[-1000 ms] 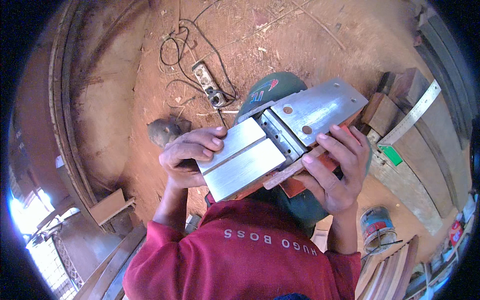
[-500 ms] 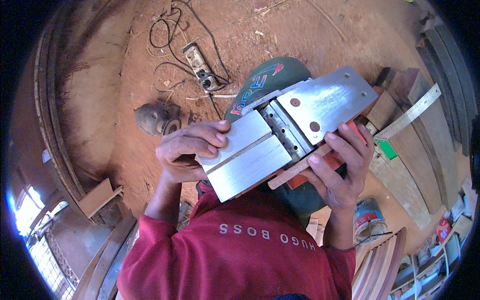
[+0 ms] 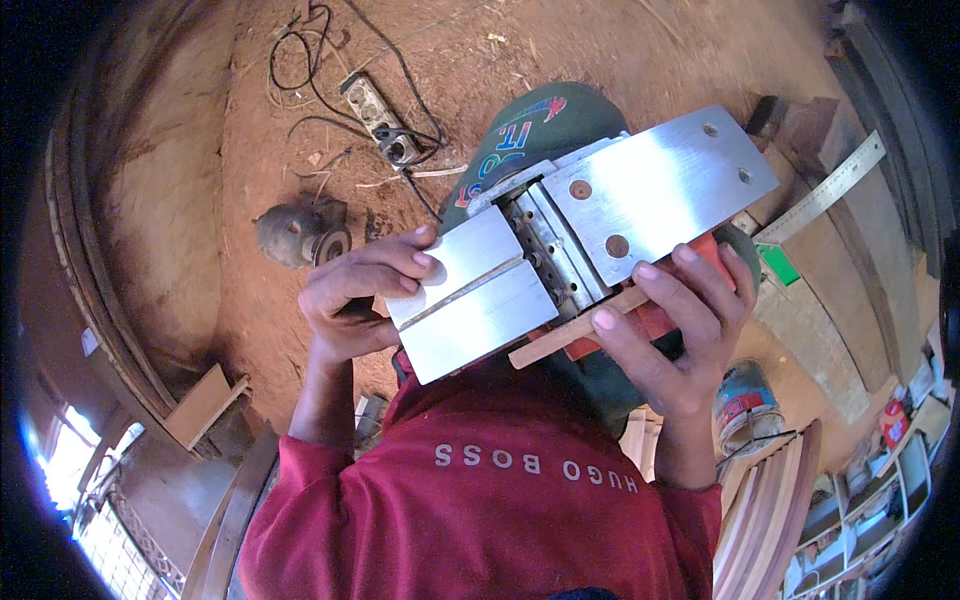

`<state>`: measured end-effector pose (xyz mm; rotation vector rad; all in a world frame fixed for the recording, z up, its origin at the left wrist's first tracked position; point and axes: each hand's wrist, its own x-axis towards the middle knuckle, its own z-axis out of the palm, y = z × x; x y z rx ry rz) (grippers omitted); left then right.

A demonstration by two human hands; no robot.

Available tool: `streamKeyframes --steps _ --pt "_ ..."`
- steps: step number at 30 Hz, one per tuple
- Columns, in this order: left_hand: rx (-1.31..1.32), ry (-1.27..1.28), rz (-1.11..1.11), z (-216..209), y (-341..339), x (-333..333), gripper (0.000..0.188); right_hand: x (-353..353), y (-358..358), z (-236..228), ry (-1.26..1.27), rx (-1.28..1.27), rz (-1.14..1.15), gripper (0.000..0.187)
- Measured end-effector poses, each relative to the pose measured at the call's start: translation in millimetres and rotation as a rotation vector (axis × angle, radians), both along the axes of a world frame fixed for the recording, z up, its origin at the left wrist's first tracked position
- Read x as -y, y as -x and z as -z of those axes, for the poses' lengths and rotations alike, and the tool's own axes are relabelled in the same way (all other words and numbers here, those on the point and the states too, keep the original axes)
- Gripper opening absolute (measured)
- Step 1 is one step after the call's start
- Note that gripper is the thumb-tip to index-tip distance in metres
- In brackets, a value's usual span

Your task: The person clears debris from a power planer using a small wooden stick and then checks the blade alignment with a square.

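An electric hand planer (image 3: 652, 192) is held up in front of my chest, its shiny metal sole facing me. The cutter drum (image 3: 545, 250) shows in the gap between the two sole plates. My left hand (image 3: 352, 292) grips the grooved plate's end, fingertips on its face. At the planer's near side, my right hand (image 3: 682, 335) is closed round the red body (image 3: 652, 322). A thin wooden strip (image 3: 565, 335) lies along that side, across the gap's near end, under my right fingers. The planer's underside is hidden.
A white power strip (image 3: 380, 118) with black cable lies on the dirt floor, near a grinder-like tool (image 3: 300, 232). On the right are wooden boards (image 3: 825, 320), a metal square (image 3: 825, 195) with a green stock and a bucket (image 3: 748, 410). Curved wood strips (image 3: 775, 510) stand at lower right.
The planer has shifted slightly upward in view, both hands still on it. Its cutter drum appears turned a little. The surroundings have shifted slightly with the view.
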<state>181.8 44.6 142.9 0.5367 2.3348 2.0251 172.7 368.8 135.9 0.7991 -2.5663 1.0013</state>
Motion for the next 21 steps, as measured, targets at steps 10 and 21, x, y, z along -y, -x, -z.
streamKeyframes --steps 10,21 --pt "0.032 0.016 0.072 10.8 -1.9 13.6 0.032 2.9 -11.5 -6.3 -0.059 0.050 0.019 0.031" --pt "0.214 0.230 0.063 -25.2 -10.8 -2.1 0.095 11.0 -22.4 -5.3 -0.099 0.055 0.032 0.025"
